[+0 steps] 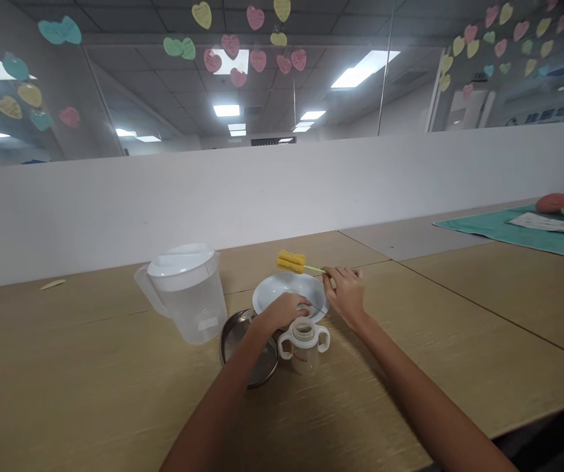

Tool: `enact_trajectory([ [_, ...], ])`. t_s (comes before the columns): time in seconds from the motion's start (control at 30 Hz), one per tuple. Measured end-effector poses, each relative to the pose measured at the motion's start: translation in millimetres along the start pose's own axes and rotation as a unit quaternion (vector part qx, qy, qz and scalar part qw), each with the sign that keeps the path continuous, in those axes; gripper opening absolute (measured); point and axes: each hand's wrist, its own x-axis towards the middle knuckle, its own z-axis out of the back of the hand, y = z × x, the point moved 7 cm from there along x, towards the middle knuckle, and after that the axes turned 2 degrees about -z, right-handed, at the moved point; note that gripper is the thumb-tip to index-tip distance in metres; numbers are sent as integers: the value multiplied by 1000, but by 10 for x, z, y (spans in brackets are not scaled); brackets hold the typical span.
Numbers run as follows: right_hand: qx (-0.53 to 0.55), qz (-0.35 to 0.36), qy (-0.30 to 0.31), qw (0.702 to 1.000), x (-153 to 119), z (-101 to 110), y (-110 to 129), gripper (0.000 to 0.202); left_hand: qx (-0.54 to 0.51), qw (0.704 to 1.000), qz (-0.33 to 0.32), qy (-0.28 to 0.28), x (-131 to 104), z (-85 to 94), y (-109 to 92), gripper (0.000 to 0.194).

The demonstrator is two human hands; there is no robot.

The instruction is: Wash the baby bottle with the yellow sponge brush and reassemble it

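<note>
My right hand (345, 288) is closed around the thin green handle of a bottle brush with a yellow sponge head (290, 261), held above the far side of a white bowl (267, 288). The sponge points left. Over the bowl is my left hand (286, 309), its thumb and fingers a little apart; something pale by its fingertips is too small to make out. Just in front of that hand, a clear baby bottle (304, 360) with a white two-handled collar stands upright without a cap. A round metal pan (233, 334) lies partly under my left forearm.
A translucent pitcher (198, 314) with a white lid stands left of the pan. Far right, a green cloth (479, 228) bears a reddish item (557, 202) and patterned fabric. A white wall (262, 196) with glass above borders the table's back; a flat pale piece (52, 284) lies far left.
</note>
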Motion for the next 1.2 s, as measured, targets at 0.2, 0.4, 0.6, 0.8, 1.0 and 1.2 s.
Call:
enact_trajectory([
  [0.2,19,-22,-4,1000,-12,1,-40,19,-73,986,86,-121,25,130,200,12],
  [0.4,75,-60,-34,995,-22,100,-70,21,-317,887,91,-325,-236,762,394,20],
  [0.6,95,-17,-32,995,-28,156,34,24,-434,817,76,-373,-588,1167,306,37],
  [0.8,91,19,-15,996,-39,137,76,23,-403,855,43,-324,-670,1274,67,31],
  [1.0,157,78,1,985,-66,176,207,24,45,918,211,-333,-903,1482,173,12],
  [1.2,145,34,-11,989,-46,169,69,22,-42,961,272,35,-920,893,633,25],
])
